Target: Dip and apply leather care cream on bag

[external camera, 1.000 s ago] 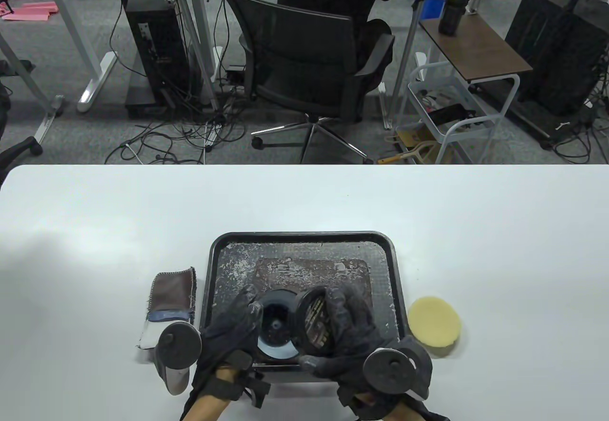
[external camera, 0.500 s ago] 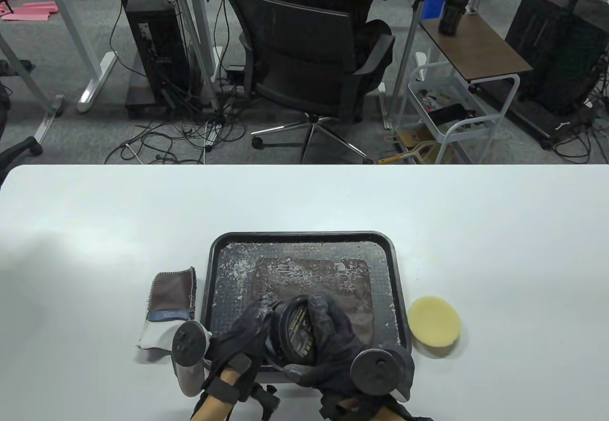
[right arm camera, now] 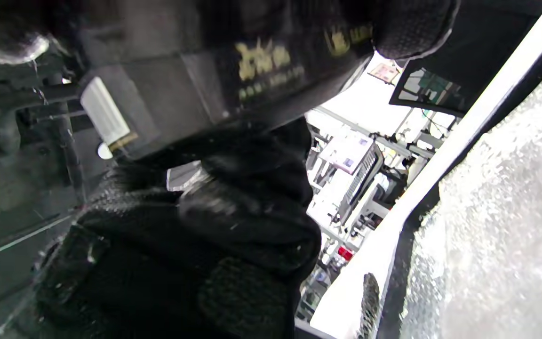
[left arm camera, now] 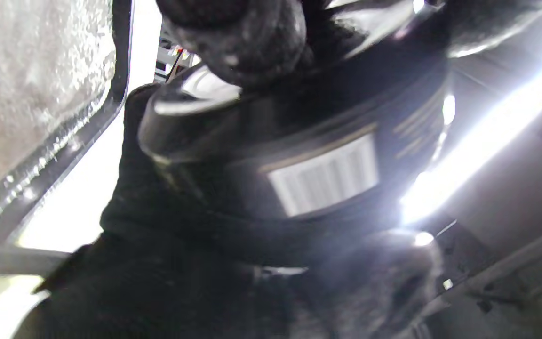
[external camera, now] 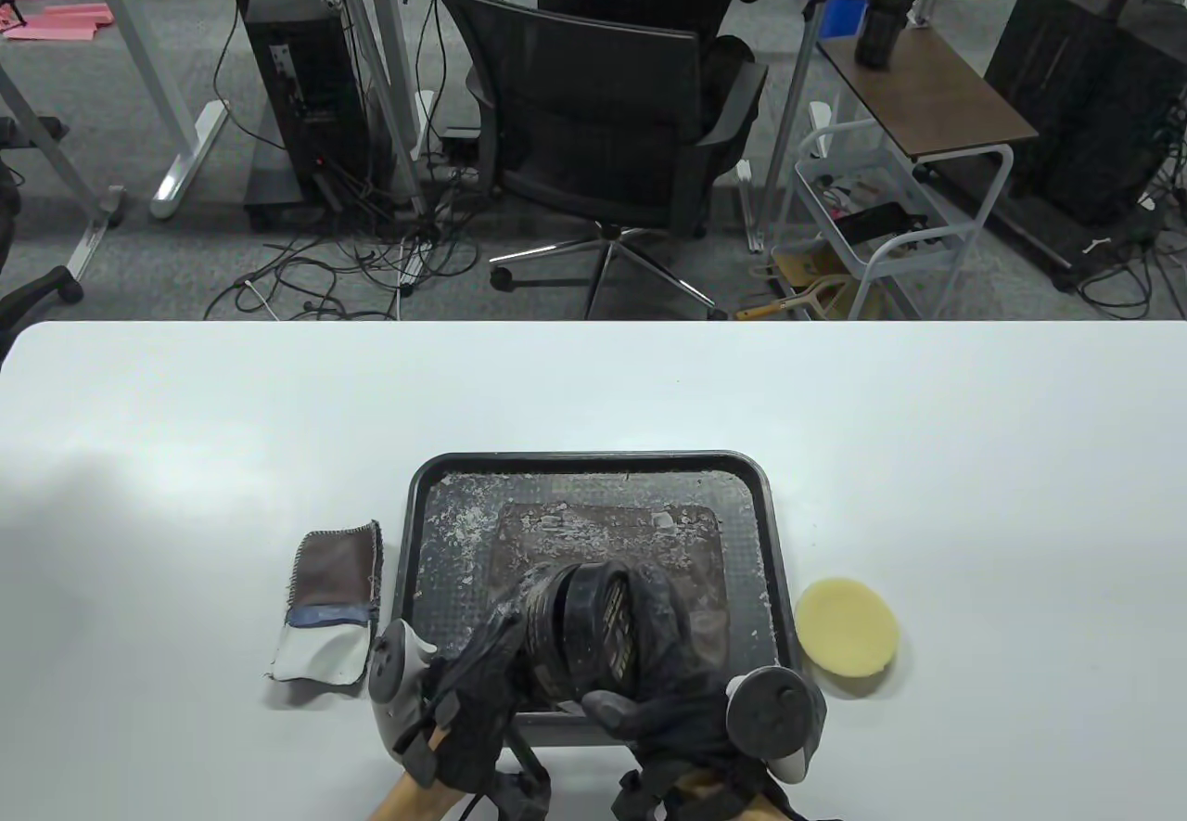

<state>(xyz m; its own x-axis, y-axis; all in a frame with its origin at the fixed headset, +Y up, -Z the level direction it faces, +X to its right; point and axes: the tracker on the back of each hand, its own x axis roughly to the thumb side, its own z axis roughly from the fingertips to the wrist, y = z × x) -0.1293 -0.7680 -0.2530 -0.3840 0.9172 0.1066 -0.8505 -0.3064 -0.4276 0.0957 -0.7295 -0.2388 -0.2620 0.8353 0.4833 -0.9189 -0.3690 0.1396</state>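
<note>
Your left hand (external camera: 482, 682) grips the black cream jar (external camera: 556, 640) and your right hand (external camera: 663, 663) curls its fingers round the lid (external camera: 603, 626), both above the near part of the black tray (external camera: 593, 464). The brown leather piece (external camera: 607, 533) lies in this tray on the white table (external camera: 185, 450), with a folded cloth (external camera: 329, 603) on its left and a yellow sponge (external camera: 847, 626) on its right.

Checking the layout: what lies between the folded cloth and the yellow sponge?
In the table view, the black tray lies between the folded cloth and the yellow sponge.
</note>
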